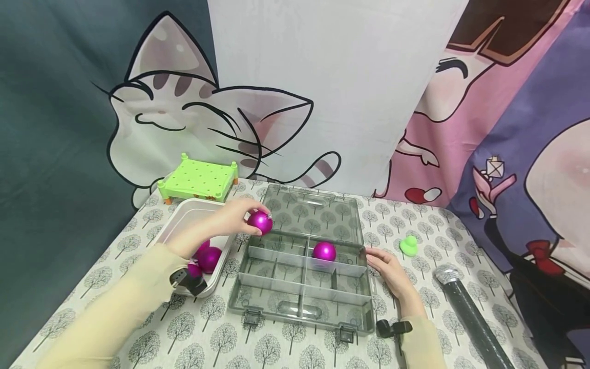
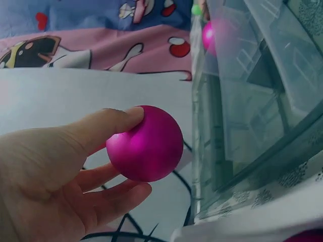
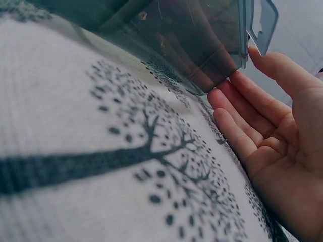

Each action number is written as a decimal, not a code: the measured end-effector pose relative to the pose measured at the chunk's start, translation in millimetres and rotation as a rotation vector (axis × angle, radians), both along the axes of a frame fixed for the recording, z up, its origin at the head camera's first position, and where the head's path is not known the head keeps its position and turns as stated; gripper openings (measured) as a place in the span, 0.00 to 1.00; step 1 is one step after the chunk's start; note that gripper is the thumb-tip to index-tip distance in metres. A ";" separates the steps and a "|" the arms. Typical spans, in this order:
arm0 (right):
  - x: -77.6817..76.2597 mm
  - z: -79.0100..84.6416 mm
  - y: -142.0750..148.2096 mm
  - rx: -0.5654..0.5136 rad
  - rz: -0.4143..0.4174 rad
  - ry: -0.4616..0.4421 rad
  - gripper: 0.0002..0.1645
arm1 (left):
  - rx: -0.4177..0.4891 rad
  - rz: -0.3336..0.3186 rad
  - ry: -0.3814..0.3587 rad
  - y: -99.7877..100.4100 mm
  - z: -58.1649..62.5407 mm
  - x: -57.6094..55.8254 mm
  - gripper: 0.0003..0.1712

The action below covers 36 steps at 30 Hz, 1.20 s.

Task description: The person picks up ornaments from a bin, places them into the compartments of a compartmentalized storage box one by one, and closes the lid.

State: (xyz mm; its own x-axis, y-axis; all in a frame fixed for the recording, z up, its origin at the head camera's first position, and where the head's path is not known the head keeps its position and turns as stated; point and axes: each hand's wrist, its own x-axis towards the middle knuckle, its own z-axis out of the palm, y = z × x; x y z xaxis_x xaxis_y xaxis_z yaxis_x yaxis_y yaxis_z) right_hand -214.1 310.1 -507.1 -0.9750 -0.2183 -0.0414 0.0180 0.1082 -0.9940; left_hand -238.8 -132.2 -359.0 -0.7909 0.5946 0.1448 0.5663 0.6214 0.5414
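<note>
My left hand (image 1: pixel 237 218) pinches a shiny magenta Christmas ball (image 1: pixel 260 222) by its sides, held over the back left corner of a clear grey compartment box (image 1: pixel 301 323). The left wrist view shows the same ball (image 2: pixel 146 146) between thumb and fingers. A second magenta ball (image 1: pixel 324 251) sits in the box's back right compartment. At the box's right side, my right hand (image 1: pixel 392 271) touches the wall with nearly straight fingertips. In the right wrist view those fingers (image 3: pixel 252 106) meet the lower edge, with the thumb higher up. The box's lid (image 1: pixel 313 212) lies folded back.
A white tray (image 1: pixel 177 220) holding several magenta balls (image 1: pixel 209 260) stands left of the box, partly behind my left forearm. Behind it is a green perforated stand (image 1: pixel 200 177). To the right are a small green duck (image 1: pixel 408 246) and a black microphone (image 1: pixel 470 312).
</note>
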 end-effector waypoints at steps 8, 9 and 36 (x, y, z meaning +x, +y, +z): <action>0.0 1.8 0.3 0.003 -0.011 0.005 0.26 | -0.125 -0.043 -0.060 20.3 -9.8 -3.9 0.26; -0.1 1.7 0.4 0.005 -0.011 0.004 0.26 | -0.136 -0.049 -0.064 22.8 -11.2 -4.7 0.26; 2.0 2.8 -1.9 -0.011 0.012 0.017 0.27 | -0.237 -0.025 -0.126 49.5 -30.6 -3.2 0.27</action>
